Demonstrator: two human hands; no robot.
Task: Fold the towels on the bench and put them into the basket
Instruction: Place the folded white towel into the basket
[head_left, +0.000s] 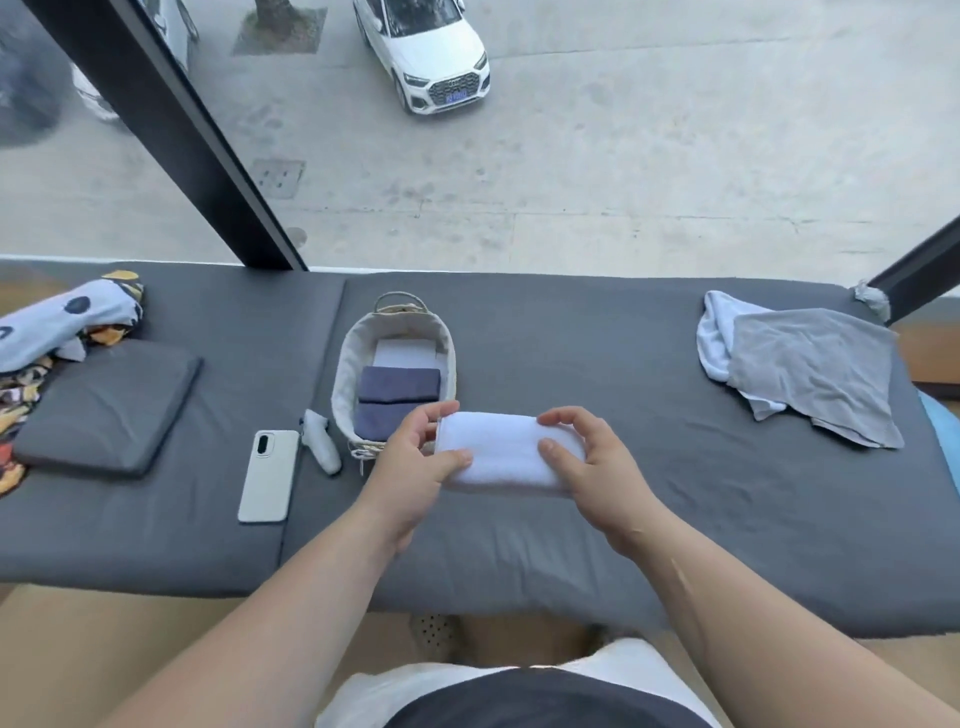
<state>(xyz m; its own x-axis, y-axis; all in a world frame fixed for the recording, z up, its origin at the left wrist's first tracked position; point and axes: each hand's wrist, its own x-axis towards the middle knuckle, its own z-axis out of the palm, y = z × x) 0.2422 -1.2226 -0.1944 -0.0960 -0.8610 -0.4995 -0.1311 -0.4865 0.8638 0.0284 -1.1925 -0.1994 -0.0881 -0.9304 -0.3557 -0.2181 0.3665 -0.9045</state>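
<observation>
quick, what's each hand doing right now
Left hand: closed on the left end of the folded white towel.
Right hand: closed on the right end of the same towel.

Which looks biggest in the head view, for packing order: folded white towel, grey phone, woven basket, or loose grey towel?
1. Loose grey towel
2. Woven basket
3. Folded white towel and grey phone: too alike to rank.
</observation>
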